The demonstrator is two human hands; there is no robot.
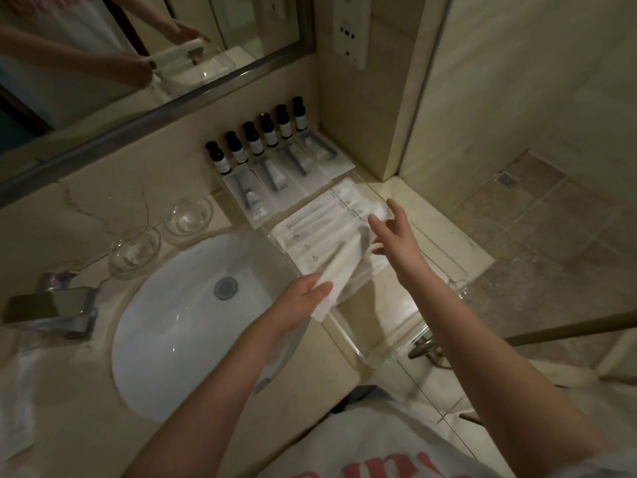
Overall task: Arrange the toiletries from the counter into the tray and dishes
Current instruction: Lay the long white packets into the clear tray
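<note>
A sink (pixel 193 326) is set into the surface (pixel 103 208), a faucet (pixel 51 308) at its left. Two dishes (pixel 135 251) (pixel 189 215) are placed behind the sink. In the back right corner bottles (pixel 256 139) are lined along the wall (pixel 165 146), sachets (pixel 275 174) laid before them, packets (pixel 310 232) before those, one packet (pixel 336 281) held over the sink's right rim.

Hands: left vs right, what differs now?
The left hand holds the near end of a long white packet; the right hand spreads straight fingers by its far end. Left hangs over the sink rim, right over the tray. Both are bare.
</note>
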